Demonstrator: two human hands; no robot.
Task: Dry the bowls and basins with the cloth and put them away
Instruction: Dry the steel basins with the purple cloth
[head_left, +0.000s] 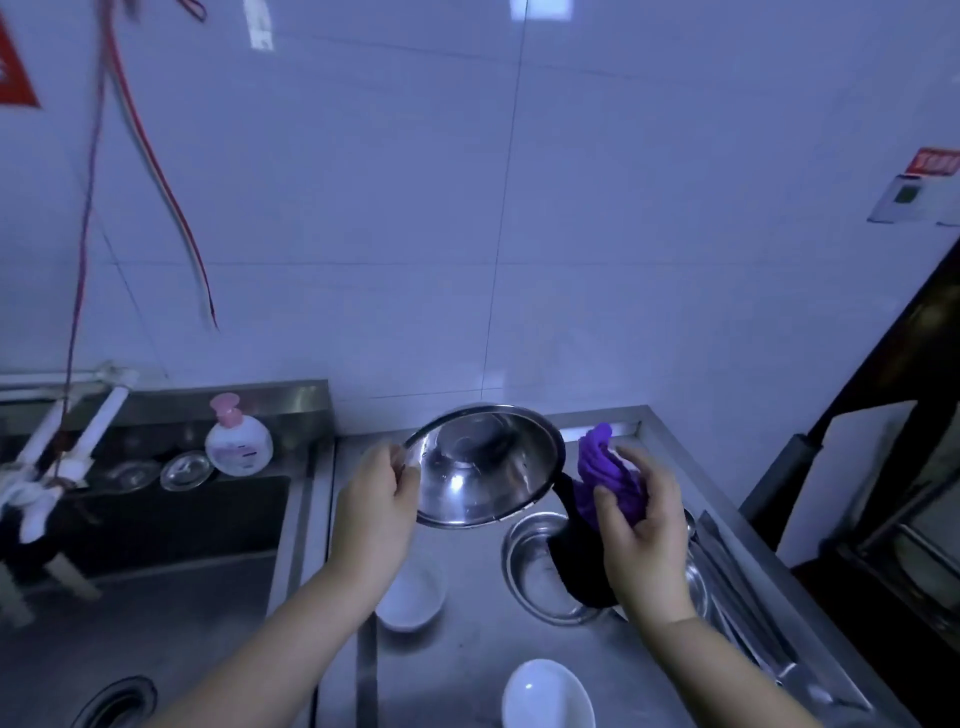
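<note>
Hands work above a stainless steel counter (467, 649): the left hand (376, 499) pinches the rim of a round, shiny stainless steel basin (483, 467), holding it tilted in the air with its hollow side facing the camera, while the right hand (641, 530), just beside it, has its fingers curled round a bunched purple cloth (605, 467) whose dark end hangs down. Below the cloth, a second shallow steel basin (535, 566) sits on the counter, partly hidden by the hanging fabric and the right wrist. One small white bowl (410, 597) rests under the left forearm, and another white bowl (548, 696) lies at the near edge. Long steel utensils (737, 597) lie in a trough along the counter's right side. To the left, a deep steel sink (156, 597) holds a round drain, with a white tap pipe (98, 415) above it. On the sink's back ledge stand a white pump bottle with a pink top (238, 441), its label too blurred to read, and two round glass lids (186, 470). Red cords (171, 208) hang against the white tiled wall (571, 234), where a red sign (935, 162) at right carries writing that is illegible.
</note>
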